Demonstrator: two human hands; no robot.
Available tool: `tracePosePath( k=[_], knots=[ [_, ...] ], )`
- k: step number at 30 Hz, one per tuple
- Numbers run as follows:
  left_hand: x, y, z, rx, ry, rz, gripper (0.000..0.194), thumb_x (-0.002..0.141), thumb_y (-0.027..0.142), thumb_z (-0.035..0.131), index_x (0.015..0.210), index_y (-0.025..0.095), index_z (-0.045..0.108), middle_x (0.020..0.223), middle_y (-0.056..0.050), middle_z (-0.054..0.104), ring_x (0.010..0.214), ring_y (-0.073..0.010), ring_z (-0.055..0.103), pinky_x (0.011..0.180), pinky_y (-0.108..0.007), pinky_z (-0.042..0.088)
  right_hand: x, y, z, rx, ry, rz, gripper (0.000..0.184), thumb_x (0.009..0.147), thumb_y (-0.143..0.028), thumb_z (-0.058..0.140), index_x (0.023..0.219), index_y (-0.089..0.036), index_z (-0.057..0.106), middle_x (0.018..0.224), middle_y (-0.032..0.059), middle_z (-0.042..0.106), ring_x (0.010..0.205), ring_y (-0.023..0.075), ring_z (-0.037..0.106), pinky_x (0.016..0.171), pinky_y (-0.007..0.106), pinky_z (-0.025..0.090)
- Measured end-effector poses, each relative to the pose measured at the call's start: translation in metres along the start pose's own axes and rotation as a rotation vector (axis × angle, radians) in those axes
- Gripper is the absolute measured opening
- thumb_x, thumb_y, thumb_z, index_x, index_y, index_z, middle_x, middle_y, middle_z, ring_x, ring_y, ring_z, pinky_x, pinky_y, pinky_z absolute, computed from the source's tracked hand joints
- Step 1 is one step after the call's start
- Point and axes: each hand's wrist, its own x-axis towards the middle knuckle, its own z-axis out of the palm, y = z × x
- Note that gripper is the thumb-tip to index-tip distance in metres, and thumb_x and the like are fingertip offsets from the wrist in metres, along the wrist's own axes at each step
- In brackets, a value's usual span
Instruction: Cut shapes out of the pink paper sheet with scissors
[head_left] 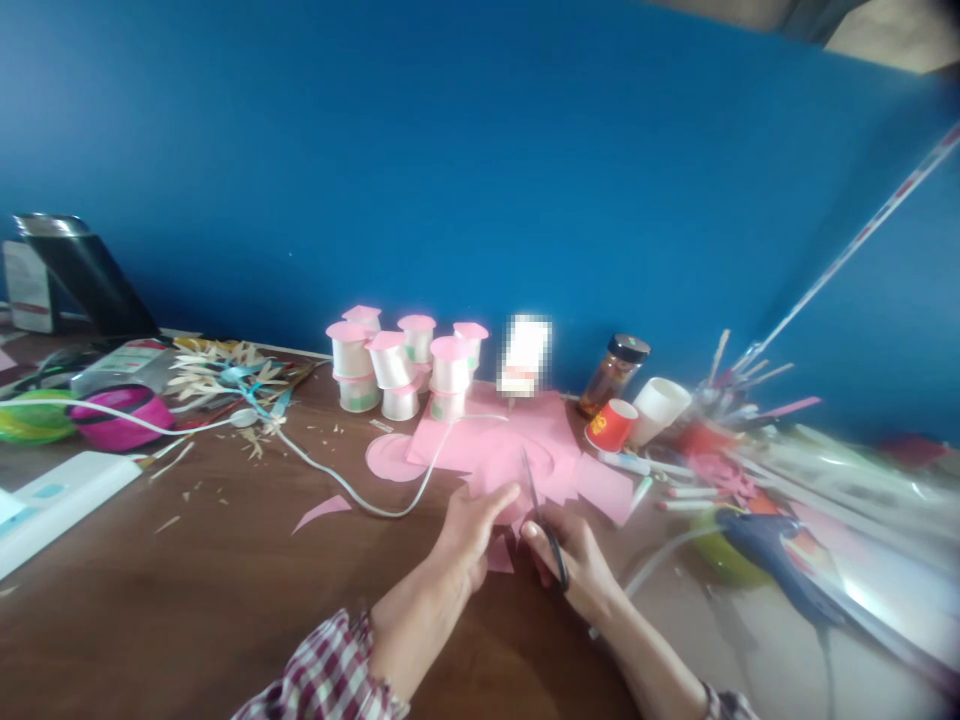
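Note:
My left hand (469,535) pinches a piece of pink paper (501,492) at its near edge, fingers closed on it. Close beside it, my right hand (574,562) grips black-handled scissors (541,520) whose blades point up and away over the pink paper. More pink sheets (517,440) and a pink paper disc (390,458) lie flat on the brown table (187,590) just beyond my hands. A small pink scrap (322,510) lies to the left.
Stacked white cups with pink lids (405,365) stand behind the paper. A white cable (352,490) crosses the table. A jar (613,375), red cup (611,424), white cup (660,405), markers and a blue glue gun (772,550) crowd the right. Pink bowl (120,415) and straw scraps lie left.

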Motion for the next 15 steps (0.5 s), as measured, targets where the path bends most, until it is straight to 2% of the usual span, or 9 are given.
tracePosePath(
  k=[15],
  knots=[
    [0.0007, 0.0053, 0.0028, -0.004, 0.055, 0.002, 0.028, 0.058, 0.021, 0.075, 0.08, 0.008, 0.064, 0.062, -0.007, 0.061, 0.054, -0.018, 0.059, 0.047, -0.028, 0.048, 0.0001, 0.0001, 0.0006, -0.026, 0.018, 0.036, 0.037, 0.082, -0.046, 0.059, 0.062, -0.018, 0.046, 0.042, -0.0069, 0.041, 0.037, 0.0078, 0.039, 0.039, 0.02, 0.028]
  ],
)
